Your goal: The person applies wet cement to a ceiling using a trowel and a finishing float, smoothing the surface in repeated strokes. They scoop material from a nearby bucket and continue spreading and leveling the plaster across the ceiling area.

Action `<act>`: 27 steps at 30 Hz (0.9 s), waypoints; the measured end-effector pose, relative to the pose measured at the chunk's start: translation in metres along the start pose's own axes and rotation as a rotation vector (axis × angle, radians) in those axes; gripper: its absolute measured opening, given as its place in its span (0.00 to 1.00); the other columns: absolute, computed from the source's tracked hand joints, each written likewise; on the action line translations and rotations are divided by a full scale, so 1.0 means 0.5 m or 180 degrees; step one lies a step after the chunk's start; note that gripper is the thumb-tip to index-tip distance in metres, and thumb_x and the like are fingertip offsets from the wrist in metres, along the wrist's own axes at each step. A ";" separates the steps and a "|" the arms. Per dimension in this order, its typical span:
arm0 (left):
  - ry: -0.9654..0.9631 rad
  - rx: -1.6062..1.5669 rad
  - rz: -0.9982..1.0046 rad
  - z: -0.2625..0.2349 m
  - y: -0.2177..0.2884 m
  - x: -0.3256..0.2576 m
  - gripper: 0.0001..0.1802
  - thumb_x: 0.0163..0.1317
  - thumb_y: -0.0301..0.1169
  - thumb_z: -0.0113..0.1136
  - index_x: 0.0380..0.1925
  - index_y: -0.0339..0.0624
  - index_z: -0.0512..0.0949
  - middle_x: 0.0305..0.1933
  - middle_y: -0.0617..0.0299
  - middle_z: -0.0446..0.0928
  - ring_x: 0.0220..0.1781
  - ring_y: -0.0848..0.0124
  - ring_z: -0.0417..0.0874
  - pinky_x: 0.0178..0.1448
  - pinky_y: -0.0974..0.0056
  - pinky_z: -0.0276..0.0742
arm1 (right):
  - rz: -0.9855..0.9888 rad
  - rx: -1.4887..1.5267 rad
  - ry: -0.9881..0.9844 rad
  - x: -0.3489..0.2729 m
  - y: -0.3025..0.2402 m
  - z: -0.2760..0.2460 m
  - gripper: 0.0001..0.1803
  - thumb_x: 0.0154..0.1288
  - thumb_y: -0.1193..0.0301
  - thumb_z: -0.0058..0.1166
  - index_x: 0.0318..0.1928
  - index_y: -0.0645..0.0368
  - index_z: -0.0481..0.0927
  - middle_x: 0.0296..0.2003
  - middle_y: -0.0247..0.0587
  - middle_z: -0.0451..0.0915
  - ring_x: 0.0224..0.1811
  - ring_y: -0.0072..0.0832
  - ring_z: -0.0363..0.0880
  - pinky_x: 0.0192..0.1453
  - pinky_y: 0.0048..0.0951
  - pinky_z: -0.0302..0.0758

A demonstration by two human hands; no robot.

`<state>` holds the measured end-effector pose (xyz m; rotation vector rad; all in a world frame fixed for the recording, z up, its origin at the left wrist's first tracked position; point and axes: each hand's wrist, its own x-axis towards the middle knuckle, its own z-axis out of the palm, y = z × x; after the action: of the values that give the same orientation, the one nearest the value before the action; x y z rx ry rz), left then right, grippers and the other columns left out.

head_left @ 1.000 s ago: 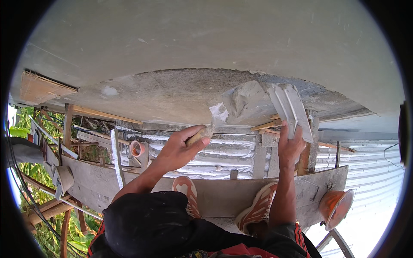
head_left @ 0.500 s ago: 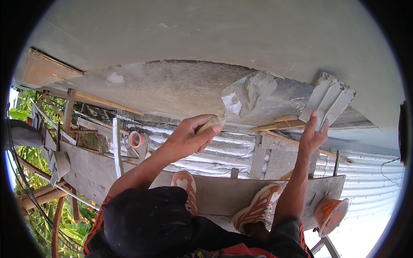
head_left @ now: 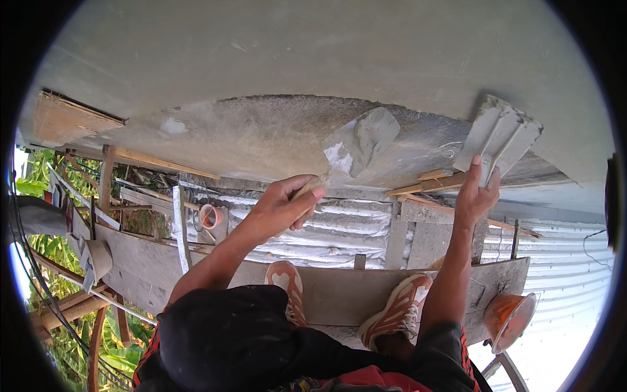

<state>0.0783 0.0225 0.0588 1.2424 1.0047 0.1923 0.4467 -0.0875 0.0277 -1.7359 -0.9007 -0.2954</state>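
Observation:
My left hand grips the wooden handle of a trowel. Its grey-smeared blade lies flat against the wet plaster patch on the wall. My right hand reaches up and holds a flat grey plaster board by its lower edge, pressed against the wall to the right of the trowel. Both arms stretch away from my body, which shows as dark clothing at the bottom.
I stand on a wooden scaffold plank in orange-and-white shoes. An orange bucket sits at the plank's right end. Corrugated metal sheets, a tape roll, timber offcuts and green foliage lie below.
Both hands have risen along the wall. The trowel blade has slid up and to the right over the wet plaster, and the board has moved up and to the right.

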 end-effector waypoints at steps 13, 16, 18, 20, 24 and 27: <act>-0.0036 -0.0230 -0.0127 -0.018 -0.046 -0.012 0.26 0.81 0.47 0.62 0.61 0.33 0.81 0.31 0.66 0.74 0.25 0.79 0.72 0.27 0.68 0.67 | 0.1025 0.0710 0.0682 0.022 0.051 -0.061 0.22 0.76 0.57 0.67 0.48 0.69 0.82 0.26 0.46 0.85 0.28 0.30 0.85 0.31 0.36 0.76; -0.0074 -0.0099 -0.0040 -0.017 -0.043 -0.010 0.29 0.80 0.46 0.63 0.66 0.31 0.79 0.31 0.66 0.75 0.26 0.79 0.73 0.28 0.68 0.68 | 0.0206 0.0030 0.0083 -0.031 0.066 -0.092 0.20 0.76 0.60 0.67 0.47 0.68 0.83 0.26 0.48 0.84 0.26 0.35 0.84 0.30 0.36 0.75; -0.0118 -0.0062 0.0082 -0.012 -0.039 -0.009 0.26 0.81 0.45 0.61 0.65 0.32 0.79 0.32 0.67 0.74 0.26 0.79 0.73 0.29 0.69 0.68 | -0.0564 -0.0455 -0.0693 -0.067 0.058 -0.100 0.17 0.76 0.62 0.67 0.46 0.67 0.82 0.24 0.48 0.82 0.24 0.38 0.84 0.29 0.37 0.75; -0.0128 -0.0023 0.0165 -0.002 -0.033 -0.007 0.27 0.81 0.44 0.61 0.66 0.32 0.78 0.33 0.67 0.74 0.26 0.79 0.73 0.29 0.69 0.69 | -0.0491 -0.0567 -0.1030 -0.113 0.041 -0.088 0.15 0.74 0.62 0.68 0.42 0.63 0.82 0.23 0.49 0.81 0.22 0.44 0.83 0.27 0.40 0.76; -0.0081 0.0190 0.0122 0.030 -0.022 -0.002 0.33 0.78 0.46 0.66 0.70 0.31 0.76 0.34 0.65 0.78 0.26 0.80 0.75 0.30 0.70 0.72 | -0.0630 -0.0951 -0.1385 -0.165 0.043 -0.073 0.17 0.72 0.60 0.69 0.34 0.58 0.78 0.20 0.48 0.81 0.20 0.49 0.83 0.25 0.46 0.77; -0.0120 0.0491 0.0188 0.053 -0.015 -0.002 0.36 0.76 0.49 0.68 0.71 0.31 0.76 0.38 0.60 0.83 0.29 0.78 0.78 0.34 0.68 0.76 | -0.0737 -0.1089 -0.1259 -0.171 0.025 -0.064 0.19 0.71 0.59 0.70 0.32 0.57 0.77 0.19 0.48 0.80 0.20 0.48 0.83 0.25 0.46 0.78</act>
<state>0.0937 0.0008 0.0523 1.4123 0.9651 0.1387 0.4049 -0.1539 -0.0211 -2.0474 -1.4094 -0.2728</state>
